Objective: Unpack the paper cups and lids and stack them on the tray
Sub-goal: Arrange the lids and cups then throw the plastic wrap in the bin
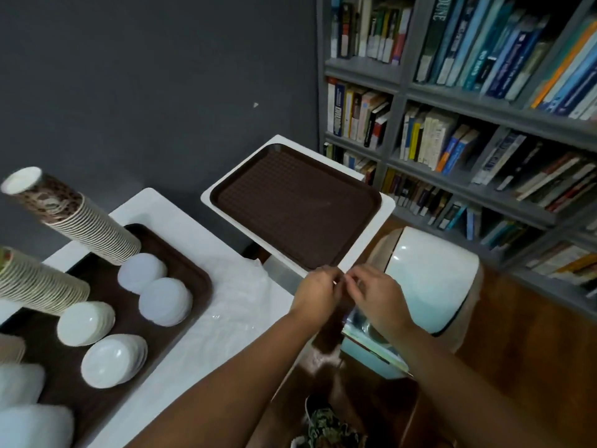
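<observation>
Lids [113,360] in white stacks lie on their sides on the near brown tray [181,270] at the left, which sits on a white counter [193,231]; two tall stacks of paper cups [84,218] stand on the same tray, tilted by the wide lens. Just beside that tray, crumpled clear plastic wrap [239,305] lies on the counter. Further right, both arms reach forward: the left hand [318,291] and the right hand [376,294] meet fingertip to fingertip, fingers curled as if pinching something small between them, though I cannot tell what it is. Below the hands stands a white pedal bin [433,279] on the wooden floor [517,334]. Beyond them an empty brown tray [297,208] rests on a second white counter [386,205], and a grey bookshelf [468,92] full of books fills the far right.
</observation>
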